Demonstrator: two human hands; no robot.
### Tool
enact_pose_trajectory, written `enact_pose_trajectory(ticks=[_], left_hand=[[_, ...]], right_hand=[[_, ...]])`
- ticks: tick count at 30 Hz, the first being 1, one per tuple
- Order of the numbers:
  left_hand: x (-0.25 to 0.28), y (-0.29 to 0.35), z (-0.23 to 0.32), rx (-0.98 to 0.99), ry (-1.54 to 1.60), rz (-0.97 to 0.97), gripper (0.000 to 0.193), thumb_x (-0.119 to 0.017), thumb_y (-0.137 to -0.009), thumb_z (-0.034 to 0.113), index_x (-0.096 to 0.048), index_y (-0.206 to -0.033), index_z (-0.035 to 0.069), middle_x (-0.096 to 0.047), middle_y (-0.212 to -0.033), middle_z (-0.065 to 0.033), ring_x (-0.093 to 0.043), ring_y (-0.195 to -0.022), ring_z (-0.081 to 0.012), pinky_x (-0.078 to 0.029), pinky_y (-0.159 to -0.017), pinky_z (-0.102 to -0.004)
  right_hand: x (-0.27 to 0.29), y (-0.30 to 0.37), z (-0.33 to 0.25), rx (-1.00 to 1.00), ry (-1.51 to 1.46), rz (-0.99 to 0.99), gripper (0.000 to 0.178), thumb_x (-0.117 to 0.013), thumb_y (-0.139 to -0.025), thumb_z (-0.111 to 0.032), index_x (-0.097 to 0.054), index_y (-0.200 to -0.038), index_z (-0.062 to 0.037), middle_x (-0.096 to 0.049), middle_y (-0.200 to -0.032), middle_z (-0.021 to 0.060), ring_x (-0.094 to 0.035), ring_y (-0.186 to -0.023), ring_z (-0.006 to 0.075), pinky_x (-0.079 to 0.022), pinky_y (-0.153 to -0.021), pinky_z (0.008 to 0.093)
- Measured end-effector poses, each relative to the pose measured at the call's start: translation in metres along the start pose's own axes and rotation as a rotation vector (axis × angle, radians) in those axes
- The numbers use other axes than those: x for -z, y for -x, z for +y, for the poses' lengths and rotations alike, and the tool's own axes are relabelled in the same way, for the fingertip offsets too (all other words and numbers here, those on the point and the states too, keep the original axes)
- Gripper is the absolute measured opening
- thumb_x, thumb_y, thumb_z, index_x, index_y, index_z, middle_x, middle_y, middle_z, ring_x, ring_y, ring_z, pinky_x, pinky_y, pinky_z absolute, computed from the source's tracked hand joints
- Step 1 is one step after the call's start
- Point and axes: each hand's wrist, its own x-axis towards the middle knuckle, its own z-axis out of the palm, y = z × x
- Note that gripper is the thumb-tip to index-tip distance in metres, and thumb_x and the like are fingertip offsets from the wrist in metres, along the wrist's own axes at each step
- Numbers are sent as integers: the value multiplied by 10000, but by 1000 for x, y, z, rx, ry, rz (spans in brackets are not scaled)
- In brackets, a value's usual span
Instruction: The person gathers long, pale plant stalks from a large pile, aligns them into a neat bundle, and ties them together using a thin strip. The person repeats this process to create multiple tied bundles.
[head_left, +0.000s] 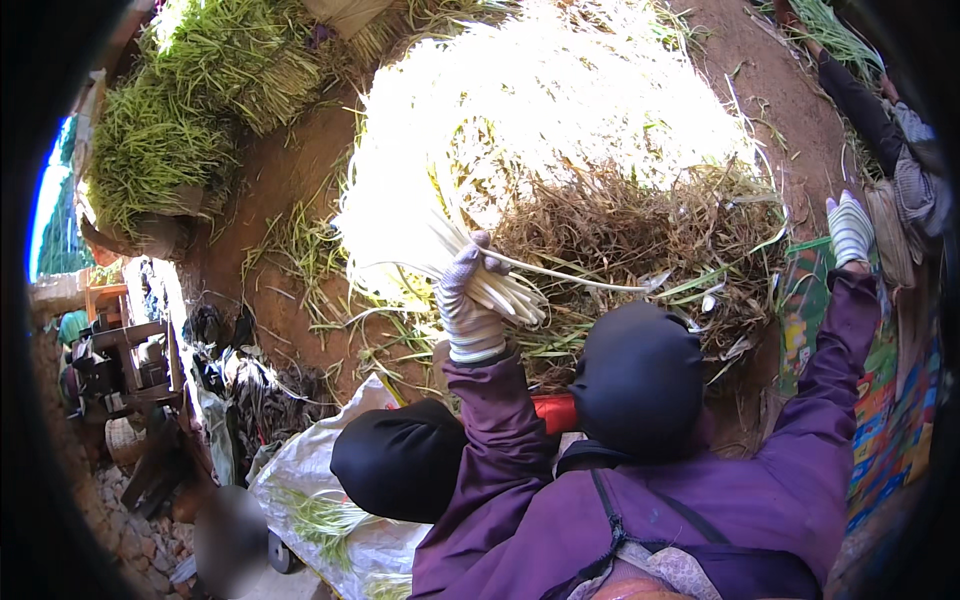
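In a striped glove, my left hand is closed around a bunch of spring onions with long whitish stalks. The bunch is held tilted over the near left edge of a large heap of trimmings, where one long pale stalk sticks out to the right. Far out to the right is my right hand, also gloved. Its fingers stretch forward with the thumb apart, and I see nothing in them. It is over the edge of a colourful printed sheet, beside a co-worker's clothing.
My black-clad knees are below the heap. Green bundles are stacked at the far left. A white sack with green stalks lies at the near left, by a wooden frame. A co-worker's dark sleeve reaches toward greens.
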Motion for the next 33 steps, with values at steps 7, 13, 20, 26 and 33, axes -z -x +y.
enact_pose_trajectory(ticks=[7, 13, 20, 26, 33], left_hand=[[-16, 5, -13, -14, 0, 45, 292, -697, -844, 113, -625, -1064, -66, -655, -920, -109, -613, -737, -159, -558, -656, -324], [-14, 11, -7, -84, -146, 130, 375, -680, -876, 181, -594, -1155, -54, -652, -906, -90, -617, -751, -170, -538, -714, -309], [-37, 17, -32, 39, -318, 75, 494, -746, -846, 235, -562, -1181, -78, -655, -922, -146, -655, -814, -233, -566, -769, -348], [-38, 20, -47, 90, -180, 83, 292, -730, -840, 108, -606, -1066, -29, -653, -948, -114, -654, -864, -229, -564, -798, -370], [-40, 18, 16, -57, 402, -179, 461, -638, -880, 24, -470, -1308, 49, -605, -988, -43, -548, -789, -132, -486, -848, -378]], right_hand=[[98, 199, -225, 1170, -872, -418, 555, -630, -899, -442, -556, -1319, -86, -674, -1126, 190, -659, -1036, 310, -512, -898, 361], [98, 200, -220, 972, -1310, -913, 282, -590, -960, -272, -714, -1073, -46, -721, -844, 61, -661, -728, 119, -535, -705, 265], [137, 191, -242, 804, -1479, -804, 411, -521, -997, -396, -687, -1126, -43, -663, -710, 16, -587, -594, 40, -468, -530, 210], [118, 204, -288, 1243, -951, -667, 418, -544, -938, -497, -700, -1111, -151, -699, -889, 140, -672, -830, 340, -523, -737, 397], [57, 153, -328, 1114, -765, -170, 458, -579, -924, -337, -564, -1275, -42, -678, -1024, 182, -655, -918, 339, -524, -791, 394]])
